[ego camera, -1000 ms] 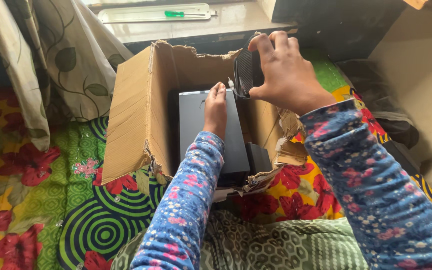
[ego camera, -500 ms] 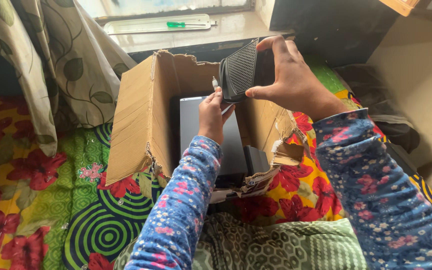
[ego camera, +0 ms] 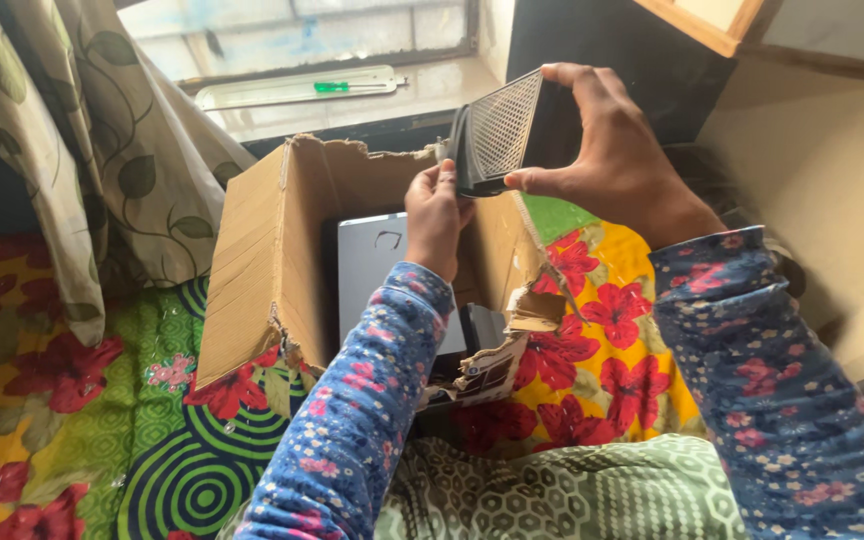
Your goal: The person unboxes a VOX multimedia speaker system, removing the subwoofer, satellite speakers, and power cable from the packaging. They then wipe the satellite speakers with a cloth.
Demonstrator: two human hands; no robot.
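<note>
Hands meet above the open cardboard box (ego camera: pixel 272 250), both on one black speaker-like unit (ego camera: pixel 497 135) with a mesh grille.

Progress, judged from the layout: unit is fully clear of the box and held up over its far right corner. A flat grey device (ego camera: pixel 377 270) and a small black block (ego camera: pixel 482 325) lie inside, not lifted.

Left to right:
- Leaf-print curtain (ego camera: pixel 82 150) hangs at far left, over the floral bedspread (ego camera: pixel 72 400).
- Box sits on the bed, flaps torn, near right flap ragged.
- Left hand (ego camera: pixel 434 215) rises out of the box, fingers pinched together at the unit's lower left edge, apparently on a thin wire or plug there; too small to tell which.
- Right hand (ego camera: pixel 612 150) is spread wide, thumb under and fingers over, clamped on the unit's body, grille facing left.
- Behind, on the window sill (ego camera: pixel 432 85), a pale tray (ego camera: pixel 292 88) carries a green-handled screwdriver (ego camera: pixel 337 87).
</note>
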